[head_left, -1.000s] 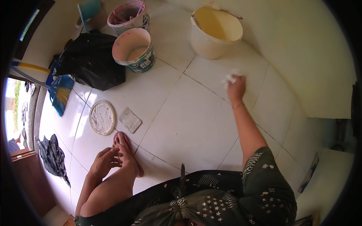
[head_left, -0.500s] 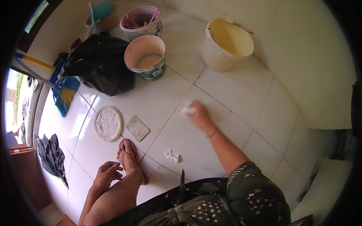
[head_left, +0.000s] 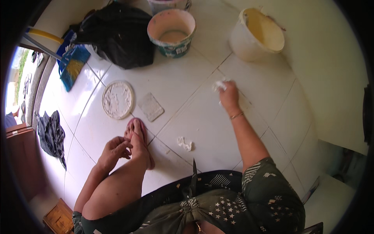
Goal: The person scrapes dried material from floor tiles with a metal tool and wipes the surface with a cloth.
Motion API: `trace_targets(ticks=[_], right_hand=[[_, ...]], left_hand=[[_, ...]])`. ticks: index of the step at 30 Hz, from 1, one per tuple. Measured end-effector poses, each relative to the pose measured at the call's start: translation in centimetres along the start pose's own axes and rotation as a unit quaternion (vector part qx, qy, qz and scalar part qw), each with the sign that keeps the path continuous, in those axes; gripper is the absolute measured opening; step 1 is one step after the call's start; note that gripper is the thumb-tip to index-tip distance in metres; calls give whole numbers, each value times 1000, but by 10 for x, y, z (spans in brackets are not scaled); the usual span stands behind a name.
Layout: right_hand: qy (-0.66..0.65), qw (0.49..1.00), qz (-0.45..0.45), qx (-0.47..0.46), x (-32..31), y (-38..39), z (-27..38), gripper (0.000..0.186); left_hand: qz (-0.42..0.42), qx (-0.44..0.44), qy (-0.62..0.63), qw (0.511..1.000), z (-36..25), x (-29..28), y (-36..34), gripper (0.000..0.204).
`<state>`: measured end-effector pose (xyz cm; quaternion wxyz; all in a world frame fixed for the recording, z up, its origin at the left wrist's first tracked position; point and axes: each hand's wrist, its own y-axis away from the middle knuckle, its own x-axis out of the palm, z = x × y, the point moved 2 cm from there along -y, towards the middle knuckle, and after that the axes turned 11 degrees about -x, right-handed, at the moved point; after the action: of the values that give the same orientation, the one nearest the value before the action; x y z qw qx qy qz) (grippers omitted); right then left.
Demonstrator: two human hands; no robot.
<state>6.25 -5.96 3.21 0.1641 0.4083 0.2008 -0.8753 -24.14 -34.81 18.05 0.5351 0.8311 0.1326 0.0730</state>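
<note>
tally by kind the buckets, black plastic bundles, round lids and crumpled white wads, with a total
Crumpled white wads: 2, one in the right hand
Buckets: 3, one cut off at the top
Black plastic bundles: 2
Round lid: 1
Total: 8

The right arm (head_left: 249,136) reaches forward and slightly inward, well away from the trunk, its elbow only slightly bent. The right wrist (head_left: 235,114) is nearly straight, and the right grip (head_left: 230,95) is curled closed, low over the floor. The left forearm (head_left: 91,183) lies along the outer side of the bent left leg (head_left: 117,191). The left grip (head_left: 114,153) hangs loosely half-curled beside the shin, fingers pointing inward; whether they touch the skin is unclear.
</note>
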Motion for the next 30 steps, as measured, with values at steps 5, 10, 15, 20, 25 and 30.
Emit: trace_targets(ticks=[5, 10, 15, 20, 25, 30], right_hand=[[15, 953, 243, -179, 2, 84, 106, 34], [-59, 945, 211, -242, 26, 180, 123, 19], [-170, 937, 286, -105, 10, 155, 100, 24], [-38, 963, 268, 8, -63, 58, 6, 26], [201, 962, 135, 128, -72, 0, -76, 34], [216, 975, 20, -41, 38, 42, 34, 50]], left_hand=[[-8, 12, -42, 999, -13, 6, 7, 29], [1, 80, -188, 979, -42, -5, 5, 31], [-68, 139, -289, 945, -151, -24, -19, 28], [4, 125, -85, 989, -222, -14, -77, 59], [30, 111, 175, 978, -244, 34, -122, 66], [17, 95, 166, 981, -252, 43, -154, 62]])
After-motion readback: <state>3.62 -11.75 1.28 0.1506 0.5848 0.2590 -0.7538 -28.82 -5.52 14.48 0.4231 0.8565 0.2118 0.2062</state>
